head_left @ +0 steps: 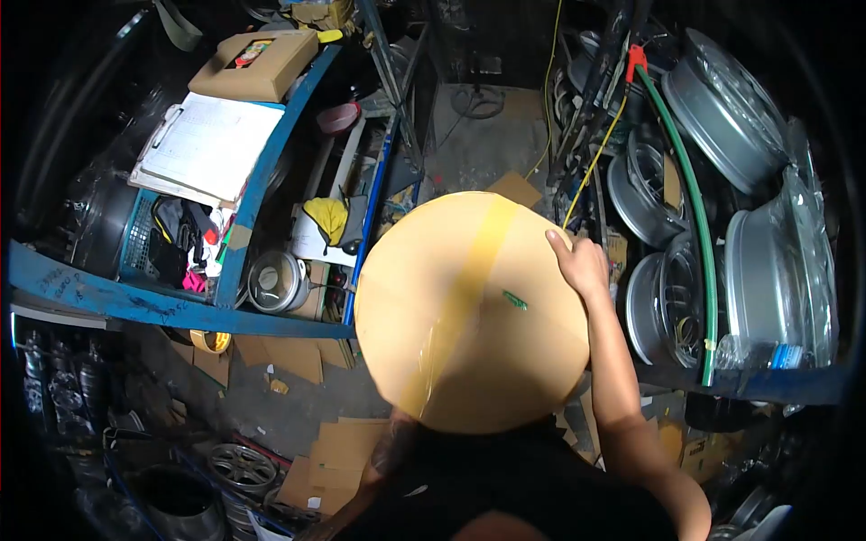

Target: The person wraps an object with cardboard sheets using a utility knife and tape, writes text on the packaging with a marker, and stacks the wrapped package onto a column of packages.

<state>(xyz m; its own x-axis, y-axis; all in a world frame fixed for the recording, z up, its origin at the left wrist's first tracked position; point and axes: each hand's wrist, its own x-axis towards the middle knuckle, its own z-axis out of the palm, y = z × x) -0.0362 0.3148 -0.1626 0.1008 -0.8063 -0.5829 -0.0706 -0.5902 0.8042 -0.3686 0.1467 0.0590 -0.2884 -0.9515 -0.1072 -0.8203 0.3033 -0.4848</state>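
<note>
A large round piece of cardboard (415,298) is held in front of my body. A strip of yellowish tape (469,279) runs across it, and a small green mark (515,300) shows right of its middle. My right hand (582,264) grips its upper right edge, thumb near the rim and the other fingers partly hidden at the side. On the left, my forearm (386,446) reaches up beneath the lower edge of the cardboard, which hides my left hand. Whatever lies under the disc cannot be seen.
At left, a blue-framed shelf (271,320) bears a clipboard with papers (212,144) and a cardboard box (253,68). Several metal wheel rims (776,279) fill the right rack, beside a green hose (690,180). Cardboard pieces (347,455) and more rims (242,467) lie low at left.
</note>
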